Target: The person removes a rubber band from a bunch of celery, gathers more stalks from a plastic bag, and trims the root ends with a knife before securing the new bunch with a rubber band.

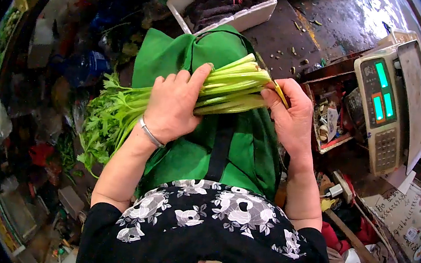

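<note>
A bunch of celery point(234, 86) lies across my lap on a green apron point(255, 152), its leafy tops point(111, 115) to the left and its pale stalk ends to the right. My left hand point(177, 96), with a silver bracelet at the wrist, is closed over the middle of the stalks. At the stalk ends, my right hand point(288, 112) pinches a thin yellow strip-like thing point(280, 94) between thumb and fingers. The thumb is close against the outer stalks. What this yellow piece is, I cannot make out.
A white foam box point(257, 13) with dark cloth and red stems stands ahead. To the right are a weighing scale point(384, 110) with lit green displays and a box of small items point(337, 138). Bottles, bags and scraps clutter the left. Bits litter the wet floor point(332, 20).
</note>
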### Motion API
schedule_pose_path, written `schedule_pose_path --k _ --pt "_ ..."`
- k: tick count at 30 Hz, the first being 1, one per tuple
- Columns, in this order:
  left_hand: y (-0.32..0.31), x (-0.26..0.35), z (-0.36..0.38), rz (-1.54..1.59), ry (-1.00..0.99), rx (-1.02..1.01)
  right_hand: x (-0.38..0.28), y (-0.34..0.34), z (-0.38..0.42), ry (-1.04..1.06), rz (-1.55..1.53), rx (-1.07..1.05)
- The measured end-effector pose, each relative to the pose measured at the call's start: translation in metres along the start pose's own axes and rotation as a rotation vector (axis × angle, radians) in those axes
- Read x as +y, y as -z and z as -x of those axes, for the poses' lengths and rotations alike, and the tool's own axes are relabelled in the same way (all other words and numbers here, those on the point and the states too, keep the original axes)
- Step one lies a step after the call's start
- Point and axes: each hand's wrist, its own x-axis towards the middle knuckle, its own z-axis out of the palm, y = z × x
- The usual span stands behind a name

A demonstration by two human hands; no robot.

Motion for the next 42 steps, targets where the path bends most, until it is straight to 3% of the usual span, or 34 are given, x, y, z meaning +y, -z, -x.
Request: schedule_pose_path --k 3,7,9,12,19,22,29,35,36,37,39,40,41,42 --pt "0.005 -0.001 0.0 0.085 -0.012 -0.056 0.009 -0.001 -0.003 0.155 0.051 0.014" --pt "0.005 -0.003 -0.002 0.14 -0.029 -0.051 0.008 -0.007 -0.003 0.146 0.053 0.053" --pt "0.004 0.0 -0.002 0.135 -0.026 -0.047 -0.001 -0.008 -0.002 -0.049 -0.023 0.044" --pt "0.002 0.005 -0.001 0.079 -0.004 -0.013 0.008 -0.01 -0.004 0.024 -0.047 0.06" --pt "-0.002 0.002 0.001 0.061 -0.023 0.038 0.017 -0.011 -0.008 -0.039 -0.109 0.113" --pt "-0.006 -0.003 0.001 0.098 -0.036 0.041 0.02 -0.007 -0.011 0.032 0.013 0.067" --pt "-0.004 -0.015 -0.008 0.244 -0.038 -0.004 0.022 0.007 -0.026 -0.095 -0.35 -0.05" --pt "0.001 -0.019 -0.013 0.318 -0.019 -0.07 0.032 0.026 -0.016 -0.085 -0.495 0.131" --pt "0.001 -0.019 -0.014 0.318 -0.021 -0.07 0.038 0.026 -0.02 0.013 -0.298 0.175" --pt "0.002 -0.019 -0.014 0.323 -0.015 -0.079 0.041 0.029 -0.02 0.015 -0.297 0.176" --pt "0.004 -0.019 -0.017 0.325 -0.013 -0.082 0.045 0.034 -0.022 0.135 0.295 0.339" --pt "0.004 -0.018 -0.016 0.32 -0.017 -0.079 0.046 0.031 -0.021 0.048 0.062 0.315" --pt "0.003 -0.018 -0.014 0.317 -0.021 -0.08 0.046 0.03 -0.017 0.043 0.059 0.314" --pt "0.002 -0.017 -0.013 0.314 -0.023 -0.081 0.039 0.029 -0.014 -0.074 -0.115 0.15"
